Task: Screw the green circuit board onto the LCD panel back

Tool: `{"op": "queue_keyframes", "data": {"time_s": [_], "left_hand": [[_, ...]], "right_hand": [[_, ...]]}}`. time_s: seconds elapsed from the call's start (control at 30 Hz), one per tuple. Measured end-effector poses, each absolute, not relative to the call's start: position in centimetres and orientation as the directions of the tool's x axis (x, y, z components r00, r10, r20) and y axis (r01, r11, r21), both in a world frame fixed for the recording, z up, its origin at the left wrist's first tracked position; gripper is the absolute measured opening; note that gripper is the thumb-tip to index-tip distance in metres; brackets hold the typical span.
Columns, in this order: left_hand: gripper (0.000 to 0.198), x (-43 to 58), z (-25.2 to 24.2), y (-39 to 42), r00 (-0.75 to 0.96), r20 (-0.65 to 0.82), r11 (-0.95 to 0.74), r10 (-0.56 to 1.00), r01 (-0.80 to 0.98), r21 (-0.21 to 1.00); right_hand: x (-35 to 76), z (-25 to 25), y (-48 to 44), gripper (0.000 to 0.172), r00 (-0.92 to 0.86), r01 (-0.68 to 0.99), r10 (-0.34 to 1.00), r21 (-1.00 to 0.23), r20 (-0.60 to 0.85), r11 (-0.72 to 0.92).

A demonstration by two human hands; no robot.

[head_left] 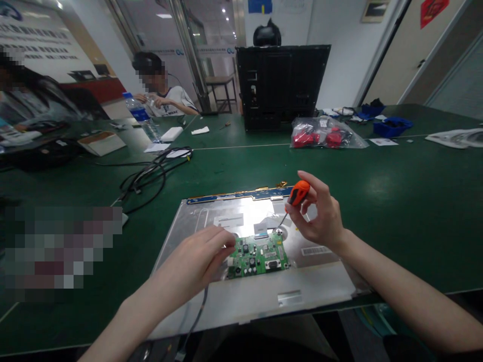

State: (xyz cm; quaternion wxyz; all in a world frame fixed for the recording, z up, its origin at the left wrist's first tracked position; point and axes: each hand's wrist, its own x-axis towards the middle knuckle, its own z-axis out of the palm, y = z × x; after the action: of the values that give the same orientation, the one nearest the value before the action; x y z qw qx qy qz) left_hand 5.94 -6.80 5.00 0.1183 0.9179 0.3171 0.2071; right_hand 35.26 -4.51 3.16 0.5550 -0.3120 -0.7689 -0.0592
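Observation:
A silver monitor panel (320,286) lies back-up on the green table (396,211) in front of me. A small green circuit board (258,256) sits on its middle. My right hand (320,213) is closed around an orange-handled screwdriver (299,192), whose tip rests at a screw by the board's upper right corner. My left hand (199,259) lies on the panel with its fingers curled against the board's left edge, steadying it. A grey cable (198,314) runs from under that hand toward me.
A black monitor back shell (281,85) stands upright at the far side. Beside it lie a clear bag of red parts (326,134) and blue trays (392,125). Black cables (151,173), a water bottle (141,118) and two seated people are at the left.

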Motion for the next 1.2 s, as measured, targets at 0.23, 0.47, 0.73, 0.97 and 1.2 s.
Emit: {"op": "queue_keyframes", "data": {"time_s": [0.23, 0.47, 0.73, 0.97, 1.2], "left_hand": [[0.019, 9.9, 3.2, -10.9, 0.684, 0.399, -0.785, 0.61, 0.454, 0.422], [0.018, 14.3, 0.8, -11.5, 0.685, 0.49, -0.833, 0.539, 0.519, 0.191], [0.025, 16.3, -0.1, -11.6, 0.658, 0.439, -0.783, 0.612, 0.582, 0.22], [0.021, 15.9, 0.2, -11.4, 0.584, 0.481, -0.752, 0.654, 0.569, 0.332], [0.017, 16.3, -0.3, -11.0, 0.618, 0.44, -0.748, 0.652, 0.617, 0.243]], "right_hand": [[35.2, 3.0, -4.4, 0.068, -0.184, 0.552, 0.423, -0.263, 0.887, 0.791], [35.1, 3.1, -4.6, 0.067, -0.177, 0.56, 0.422, -0.261, 0.889, 0.786], [35.0, 3.2, -4.7, 0.065, -0.192, 0.547, 0.415, -0.254, 0.889, 0.798], [35.0, 3.4, -4.8, 0.062, -0.203, 0.541, 0.401, -0.239, 0.893, 0.807], [35.1, 3.3, -4.9, 0.062, -0.209, 0.558, 0.413, -0.239, 0.886, 0.794]]}}
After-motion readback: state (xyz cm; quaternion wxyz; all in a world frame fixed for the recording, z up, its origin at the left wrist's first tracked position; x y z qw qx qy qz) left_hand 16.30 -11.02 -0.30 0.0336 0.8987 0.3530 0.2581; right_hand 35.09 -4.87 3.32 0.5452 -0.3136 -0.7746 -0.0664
